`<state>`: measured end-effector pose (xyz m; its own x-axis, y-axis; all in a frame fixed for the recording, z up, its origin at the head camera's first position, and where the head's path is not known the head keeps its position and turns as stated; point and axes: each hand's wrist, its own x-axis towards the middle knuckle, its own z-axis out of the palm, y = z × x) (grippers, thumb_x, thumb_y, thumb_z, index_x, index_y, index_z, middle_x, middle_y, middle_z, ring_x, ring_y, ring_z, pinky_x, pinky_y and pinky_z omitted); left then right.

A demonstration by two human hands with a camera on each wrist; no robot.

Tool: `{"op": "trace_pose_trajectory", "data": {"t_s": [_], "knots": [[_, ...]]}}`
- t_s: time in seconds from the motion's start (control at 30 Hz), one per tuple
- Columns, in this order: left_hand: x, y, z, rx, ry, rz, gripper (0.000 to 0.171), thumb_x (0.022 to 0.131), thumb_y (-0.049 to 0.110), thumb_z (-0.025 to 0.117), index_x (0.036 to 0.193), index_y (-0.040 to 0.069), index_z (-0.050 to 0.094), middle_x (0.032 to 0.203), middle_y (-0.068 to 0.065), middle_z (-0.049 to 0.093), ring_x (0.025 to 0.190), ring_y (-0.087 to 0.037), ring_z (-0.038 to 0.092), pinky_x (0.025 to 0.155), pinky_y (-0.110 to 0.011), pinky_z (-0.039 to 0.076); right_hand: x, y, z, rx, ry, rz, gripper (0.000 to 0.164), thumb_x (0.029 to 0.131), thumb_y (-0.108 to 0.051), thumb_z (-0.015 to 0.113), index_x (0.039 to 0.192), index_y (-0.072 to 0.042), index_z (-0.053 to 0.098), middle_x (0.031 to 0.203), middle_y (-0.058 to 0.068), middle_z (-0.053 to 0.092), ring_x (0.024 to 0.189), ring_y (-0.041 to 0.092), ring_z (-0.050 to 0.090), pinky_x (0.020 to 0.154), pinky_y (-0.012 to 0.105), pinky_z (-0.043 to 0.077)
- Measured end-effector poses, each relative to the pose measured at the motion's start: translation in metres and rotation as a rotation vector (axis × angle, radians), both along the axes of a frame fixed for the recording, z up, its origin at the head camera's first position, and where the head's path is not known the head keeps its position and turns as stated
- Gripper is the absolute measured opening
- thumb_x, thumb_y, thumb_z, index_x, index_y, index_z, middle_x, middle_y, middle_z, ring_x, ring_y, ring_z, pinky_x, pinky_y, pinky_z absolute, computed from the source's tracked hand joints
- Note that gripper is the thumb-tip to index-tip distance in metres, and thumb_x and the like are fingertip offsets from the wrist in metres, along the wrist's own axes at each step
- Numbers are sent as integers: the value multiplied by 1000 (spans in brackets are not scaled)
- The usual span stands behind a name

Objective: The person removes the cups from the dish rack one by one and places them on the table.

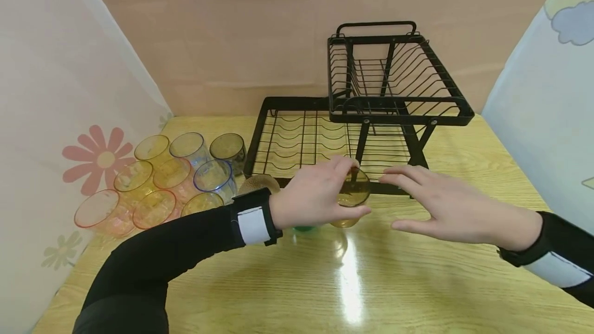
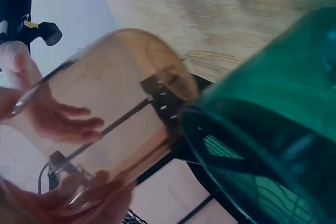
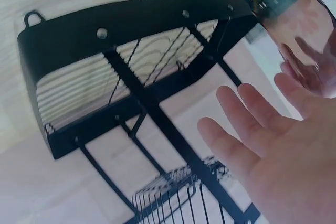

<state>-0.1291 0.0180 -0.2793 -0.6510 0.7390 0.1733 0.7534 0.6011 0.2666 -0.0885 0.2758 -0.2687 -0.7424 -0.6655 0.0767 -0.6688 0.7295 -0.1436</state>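
Observation:
My left hand grips an amber-brown drinking glass near its rim, in front of the rack. In the left wrist view the tinted glass is tilted across the picture, with fingertips curled at its rim. A green glass lies close beside it in that view; from the head it is mostly hidden under the left wrist. To the right of the amber glass, my right hand is held apart from it, fingers extended and thumb spread. The right wrist view shows these fingers touching nothing.
A black two-tier dish rack stands behind the hands, its raised tier at right and low wire tray at left. Several coloured glasses cluster at left, including a dark grey glass and a blue-rimmed glass. A brownish textured glass stands by the left wrist.

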Motion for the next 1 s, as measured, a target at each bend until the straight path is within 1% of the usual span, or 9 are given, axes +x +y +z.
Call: {"op": "trace_pose_trajectory", "data": {"t_s": [0.07, 0.13, 0.3, 0.47, 0.63, 0.73, 0.8, 0.9, 1.0], "knots": [[-1, 7, -1, -54, -18, -28, 78, 85, 61, 64, 134, 5, 44, 109, -4, 57, 75, -10, 55, 49, -17, 43, 1, 4, 3, 1, 11, -15, 69, 88, -51, 67, 143, -15, 43, 141, 6, 44, 113, 29, 57, 80, 50, 51], [-2, 12, -5, -107, -31, -51, 80, 85, 60, 65, 137, 3, 41, 109, -4, 55, 78, -10, 56, 56, -18, 46, 3, 7, 6, 3, 20, -35, 70, 87, -50, 68, 143, -14, 44, 141, 7, 44, 112, 30, 57, 79, 50, 51], [-4, 20, -19, -219, -26, -87, 79, 85, 57, 67, 136, 4, 41, 110, -4, 52, 86, -12, 54, 65, -20, 48, 6, 12, 11, -9, 58, -65, 75, 84, -50, 72, 143, -14, 43, 141, 7, 44, 113, 31, 57, 77, 50, 51], [-4, 23, -34, -341, 109, -101, 78, 84, 64, 63, 132, 6, 44, 101, -2, 50, 80, -11, 51, 62, -20, 45, 10, 14, 13, -31, 95, -80, 74, 81, -48, 75, 141, -14, 46, 139, 5, 47, 113, 30, 56, 77, 50, 50], [-3, 24, -39, -461, 247, -75, 81, 83, 75, 52, 129, 9, 47, 98, 0, 52, 77, -12, 52, 61, -23, 41, 13, 16, 12, -41, 92, -85, 71, 82, -47, 75, 139, -16, 48, 137, 3, 48, 111, 29, 57, 76, 51, 50], [-3, 24, -40, -489, 299, -60, 79, 83, 77, 48, 126, 10, 50, 98, 0, 55, 78, -12, 55, 63, -24, 43, 14, 18, 12, -41, 101, -82, 73, 81, -47, 76, 140, -18, 46, 137, 3, 47, 107, 29, 59, 72, 49, 51], [-4, 25, -40, -484, 305, -48, 76, 84, 77, 47, 122, 11, 51, 97, 0, 55, 80, -13, 56, 63, -25, 44, 15, 20, 14, -38, 106, -77, 74, 80, -47, 76, 142, -18, 45, 137, 4, 46, 104, 30, 60, 70, 50, 51], [-5, 26, -40, -479, 296, -25, 77, 86, 75, 46, 124, 9, 52, 102, -2, 56, 90, -15, 58, 70, -27, 48, 16, 20, 18, -41, 116, -90, 75, 80, -45, 77, 142, -17, 45, 138, 3, 46, 104, 30, 60, 71, 51, 51], [-7, 25, -41, -476, 326, -14, 78, 87, 74, 45, 128, 8, 53, 105, -3, 56, 93, -15, 56, 68, -28, 49, 17, 19, 21, -44, 119, -99, 75, 80, -45, 78, 142, -18, 46, 138, 2, 46, 107, 29, 59, 73, 52, 51]]}}
